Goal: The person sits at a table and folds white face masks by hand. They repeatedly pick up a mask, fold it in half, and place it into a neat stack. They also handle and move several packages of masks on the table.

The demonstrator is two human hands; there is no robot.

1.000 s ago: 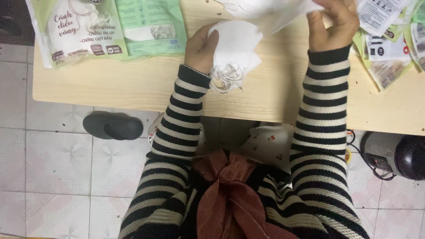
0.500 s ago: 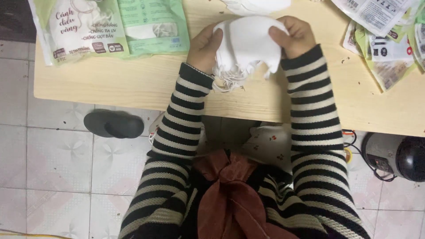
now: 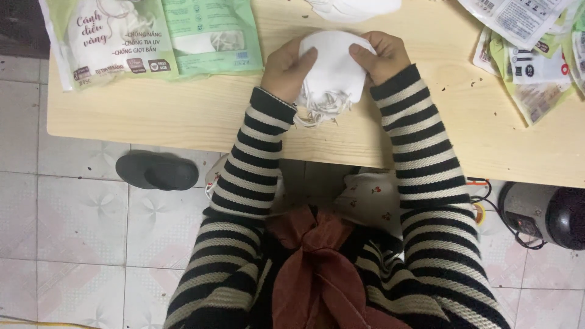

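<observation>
Nearest the camera, a rust-red scarf [image 3: 317,268] and striped sleeves [image 3: 256,164] are seen, with a dark slipper [image 3: 157,170] on the tiled floor to the left of the arms and a round grey appliance [image 3: 545,213] to the right. Further out, on the pale wooden table [image 3: 183,116], a stack of white face masks [image 3: 334,67] is gripped from both sides: the left hand [image 3: 286,67] is closed on its left edge with the thumb laid across the top, and the right hand [image 3: 381,56] is closed on its right edge in the same way. The stack sits between the two sets of fingers, and its loose white ear loops [image 3: 320,106] hang out below the fingertips, towards the body, resting on the table. From this the gathering of the stack may be judged largely done, since the masks are held squared together; the loops are not yet tucked in, and the stack has not been put into any bag. Beyond and to the left of the fingers two green and white printed bags [image 3: 152,33] lie flat, and their mouths cannot be made out. Just past the fingertips more white masks [image 3: 353,7] lie at the far edge, so further masks appear left to handle. Well to the right of the right hand a heap of printed packets [image 3: 530,49] is spread.
</observation>
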